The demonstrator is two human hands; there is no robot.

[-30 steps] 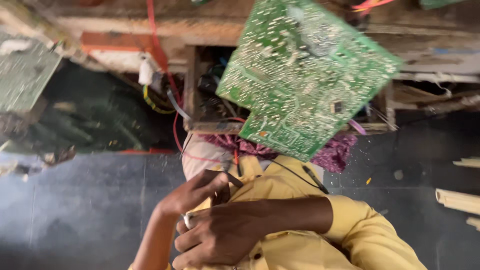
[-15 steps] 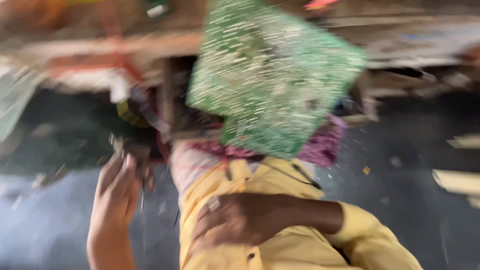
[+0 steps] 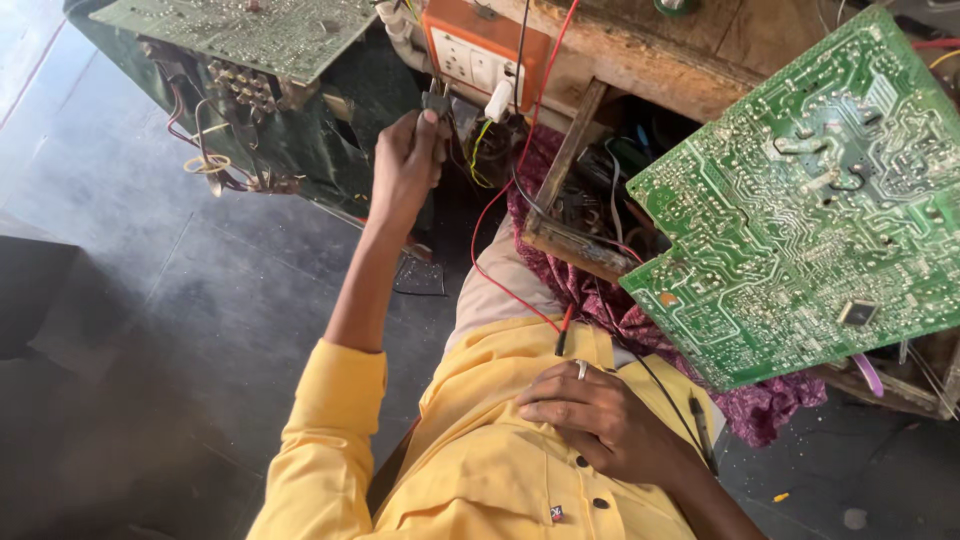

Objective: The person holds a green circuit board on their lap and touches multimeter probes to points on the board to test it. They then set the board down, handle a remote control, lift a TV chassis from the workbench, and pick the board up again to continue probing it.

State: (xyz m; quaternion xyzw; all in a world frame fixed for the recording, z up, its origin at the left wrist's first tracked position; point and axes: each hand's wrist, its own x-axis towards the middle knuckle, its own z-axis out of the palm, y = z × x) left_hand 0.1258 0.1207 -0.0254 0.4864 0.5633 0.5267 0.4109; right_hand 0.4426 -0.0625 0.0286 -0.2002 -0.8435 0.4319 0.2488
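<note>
My left hand [image 3: 405, 160] is stretched up and to the left, fingers closed around a small black plug [image 3: 437, 100] just under an orange socket box [image 3: 480, 55] on the wooden bench edge. My right hand [image 3: 590, 415], with a ring on one finger, lies flat against my yellow shirt [image 3: 480, 470] and nothing shows in its grip. A red test probe [image 3: 565, 330] rests on the shirt just above that hand, and a black probe [image 3: 702, 430] lies beside the wrist. A large green circuit board [image 3: 800, 200] tilts solder side up at the right.
A second green circuit board [image 3: 240, 30] sits on a dark chassis with loose wires [image 3: 215, 150] at the upper left. Red and black leads [image 3: 500, 200] hang from the socket box. A maroon cloth [image 3: 760, 405] and an open wooden drawer [image 3: 570, 240] lie under the big board. The floor [image 3: 150, 300] is dark grey.
My left hand left the right hand at my chest and rose up and left to the black plug. The view swung left, so the big board now sits at the right.
</note>
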